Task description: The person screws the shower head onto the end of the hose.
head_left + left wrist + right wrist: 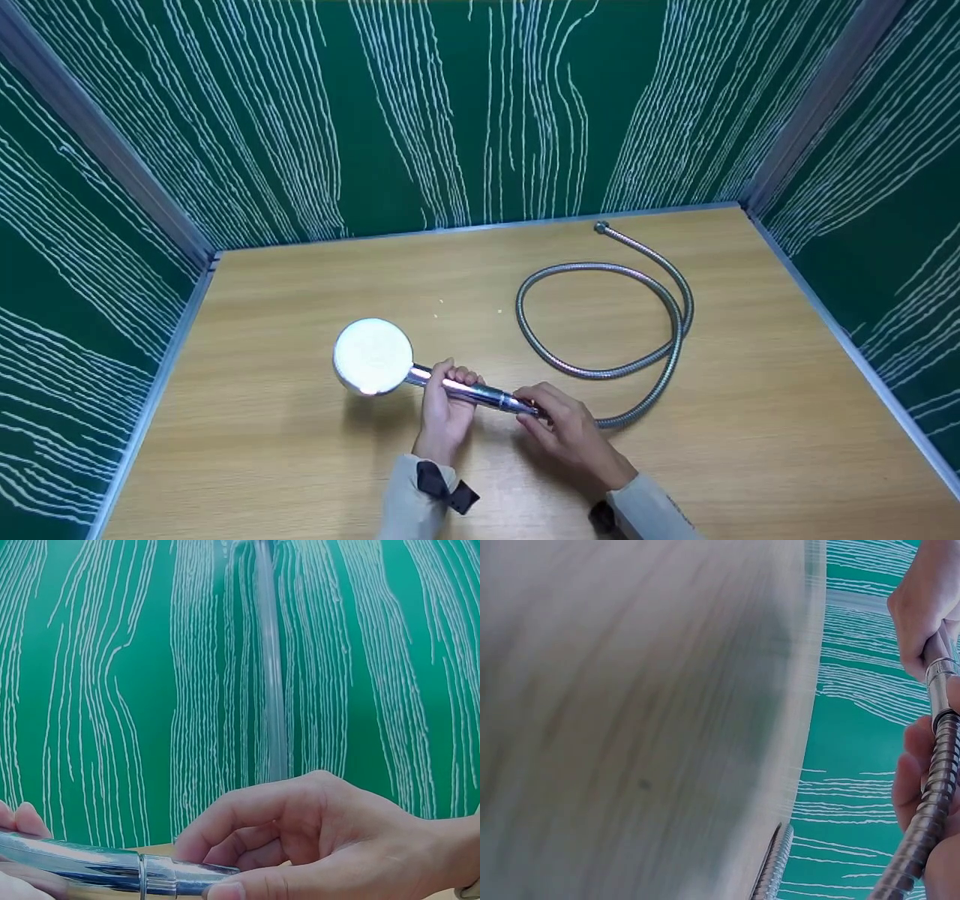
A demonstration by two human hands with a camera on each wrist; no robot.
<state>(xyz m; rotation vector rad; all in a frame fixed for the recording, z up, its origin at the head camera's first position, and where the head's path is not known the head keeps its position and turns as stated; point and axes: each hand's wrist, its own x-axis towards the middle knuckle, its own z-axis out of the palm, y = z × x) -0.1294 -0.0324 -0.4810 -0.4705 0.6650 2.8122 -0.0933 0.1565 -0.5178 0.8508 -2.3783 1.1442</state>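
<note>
A chrome shower head (373, 356) with a round pale face is held above the table, its handle (480, 393) slanting down to the right. Around the middle of that handle my left hand (448, 412) curls its fingers. My right hand (566, 427) pinches the handle's lower end with thumb and fingers, where the metal shower hose (637, 414) meets it. The right wrist view shows the ribbed hose (930, 817) running up to the smooth connector (939, 690) between the fingers. Fingers cover part of the joint, so how far the two are threaded together cannot be seen.
The rest of the hose loops over the right side of the wooden table (262, 300), its free end nut (601, 226) near the back edge. Green panels (495, 112) with white lines enclose the back and sides. A few tiny pale specks (499, 310) lie mid-table.
</note>
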